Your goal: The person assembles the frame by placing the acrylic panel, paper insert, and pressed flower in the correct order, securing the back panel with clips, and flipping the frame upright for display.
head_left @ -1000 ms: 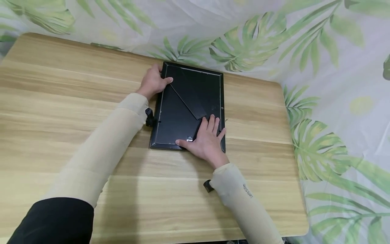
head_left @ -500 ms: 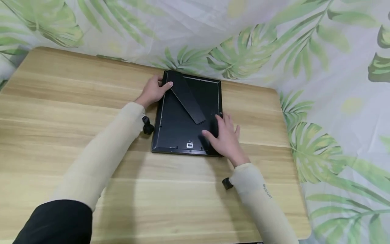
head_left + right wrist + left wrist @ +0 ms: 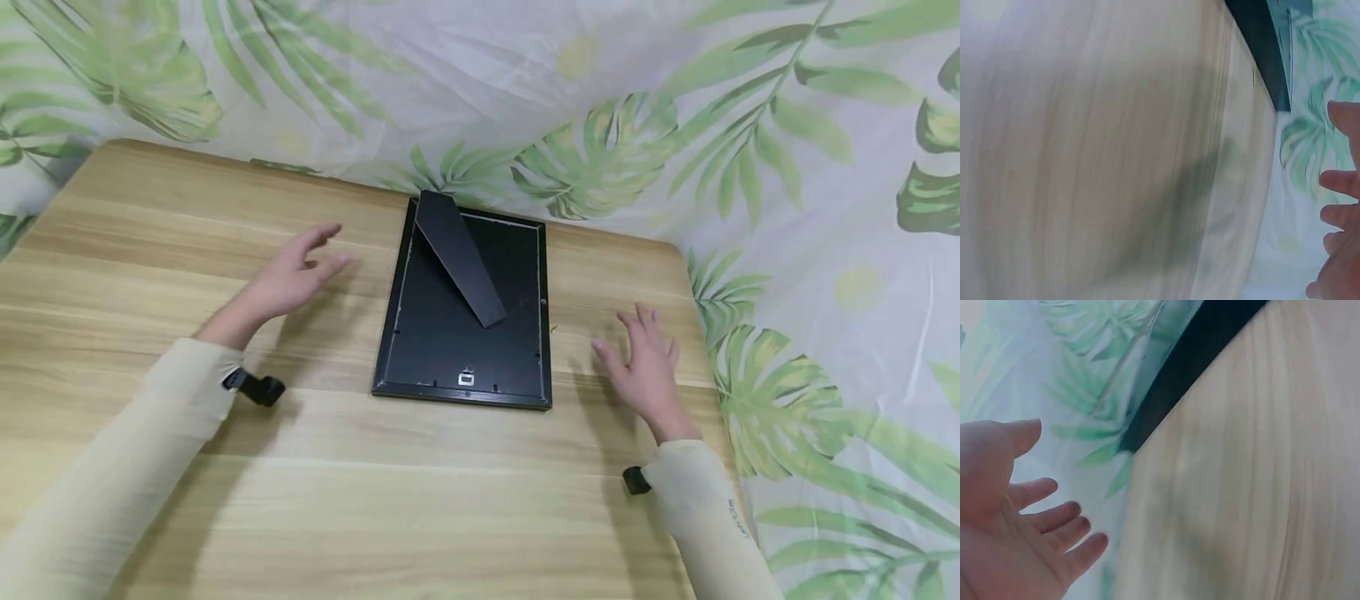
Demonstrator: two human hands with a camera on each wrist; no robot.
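Note:
A black picture frame (image 3: 510, 250) lies back side up near the table's far edge. Its stand leg (image 3: 461, 258) is tilted up off the back panel, slanting across it. A small metal hanger (image 3: 466, 379) shows near the frame's close edge. To the left, apart from the frame, my left hand (image 3: 288, 275) hovers over the wood with fingers loosely bent and nothing in them. On the other side, my right hand (image 3: 643, 367) is also apart from it, fingers spread and holding nothing. Both wrist views show a dark edge of the frame beyond each hand.
The wood-grain table (image 3: 420, 500) carries the frame. Behind it and along its right side hangs a white cloth (image 3: 480, 100) with green leaf prints. Each wrist wears a small black camera (image 3: 258, 389).
The stand leg has swung up from the back panel. My left hand has let go of the frame's edge and moved left; my right hand has lifted off and moved right.

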